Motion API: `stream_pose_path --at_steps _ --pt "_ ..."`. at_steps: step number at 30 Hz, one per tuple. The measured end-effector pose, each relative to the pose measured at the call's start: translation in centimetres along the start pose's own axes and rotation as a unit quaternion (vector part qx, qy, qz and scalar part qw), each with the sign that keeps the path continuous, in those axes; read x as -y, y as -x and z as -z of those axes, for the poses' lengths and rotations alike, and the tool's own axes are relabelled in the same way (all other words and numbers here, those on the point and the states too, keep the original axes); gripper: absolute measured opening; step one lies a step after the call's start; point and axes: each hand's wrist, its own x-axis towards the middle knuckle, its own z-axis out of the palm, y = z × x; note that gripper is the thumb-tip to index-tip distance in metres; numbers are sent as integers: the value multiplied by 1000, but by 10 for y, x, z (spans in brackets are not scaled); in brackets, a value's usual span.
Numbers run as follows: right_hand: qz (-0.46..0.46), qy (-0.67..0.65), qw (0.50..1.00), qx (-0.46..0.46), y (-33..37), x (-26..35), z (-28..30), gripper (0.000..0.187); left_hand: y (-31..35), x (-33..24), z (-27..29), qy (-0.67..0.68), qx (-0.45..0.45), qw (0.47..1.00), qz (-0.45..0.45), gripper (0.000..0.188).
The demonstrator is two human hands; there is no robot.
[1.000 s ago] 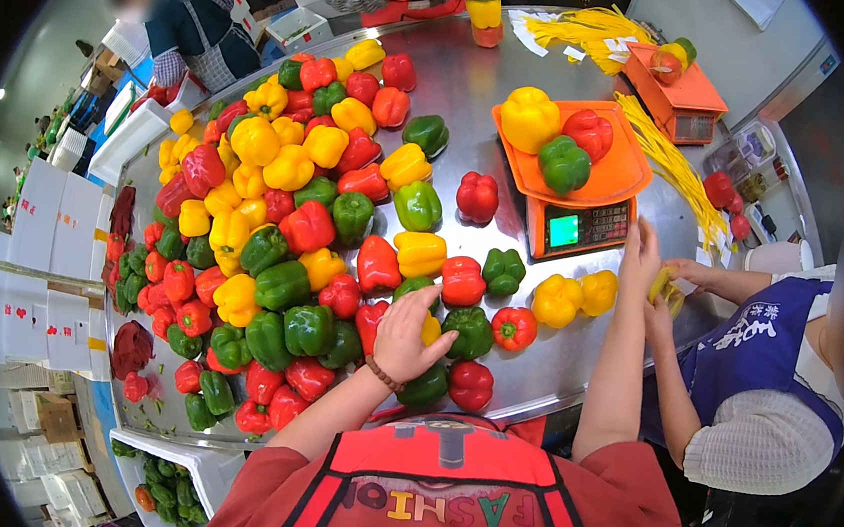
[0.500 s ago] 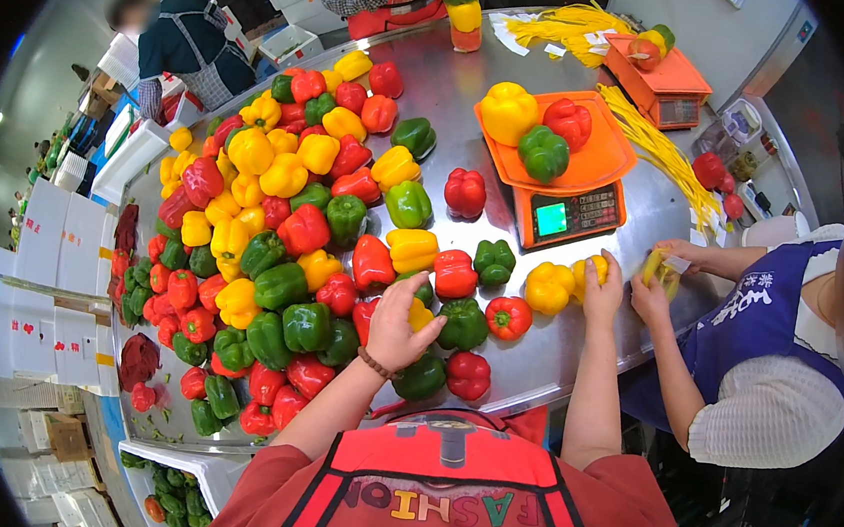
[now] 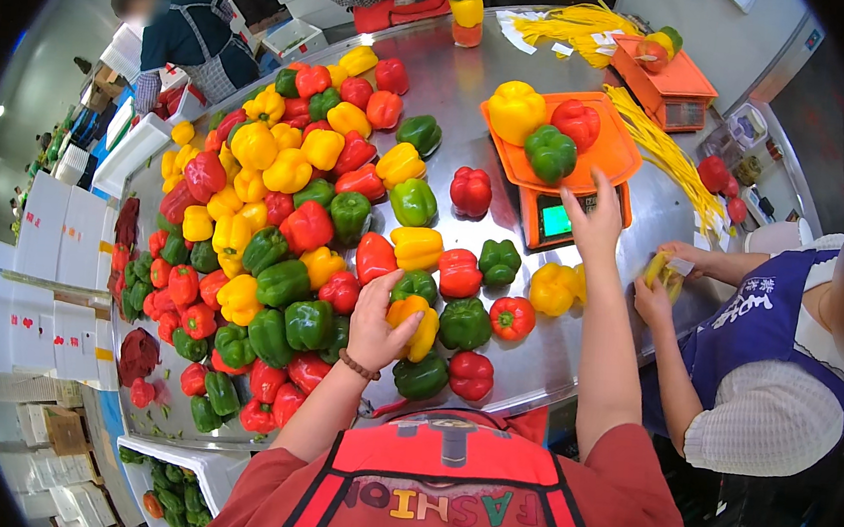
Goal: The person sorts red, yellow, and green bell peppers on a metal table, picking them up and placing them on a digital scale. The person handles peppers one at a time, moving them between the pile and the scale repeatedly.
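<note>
Against a yellow bell pepper [image 3: 414, 331] near the table's front edge, my left hand [image 3: 376, 328] is curled, with the thumb over the pepper's near side. Green bell peppers [image 3: 421, 375] and red ones lie around it. My right hand [image 3: 595, 216] is empty, fingers apart, over the front edge of an orange scale [image 3: 575, 215], covering part of its keypad. On the scale's orange pan [image 3: 607, 157] rest a yellow bell pepper [image 3: 517, 112], a red one [image 3: 574, 124] and a green one [image 3: 550, 152]. Two yellow bell peppers [image 3: 552, 289] lie below my right hand, one partly hidden by my forearm.
A large pile of mixed bell peppers [image 3: 279, 171] covers the metal table's left side. At right, a co-worker in a blue apron [image 3: 750, 302] handles a yellow item. A second scale [image 3: 664, 79] and yellow strips [image 3: 653, 148] lie at the back. Another person holds stacked peppers [image 3: 466, 11].
My right hand has moved up and away from the yellow peppers to the scale's front. My left hand has shifted slightly left, and more of the yellow pepper beside it shows.
</note>
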Motion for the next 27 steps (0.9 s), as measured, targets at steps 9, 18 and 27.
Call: stream_pose_path --at_steps 9,18,27 --pt "-10 44 999 29 -39 18 -40 79 0 15 7 10 -15 999 27 60" --pt "-45 -232 970 66 31 78 -19 79 -4 10 3 20 6 1000 11 72" --pt "-18 -192 978 77 49 88 -23 81 -20 -13 -10 10 -11 997 -70 91"
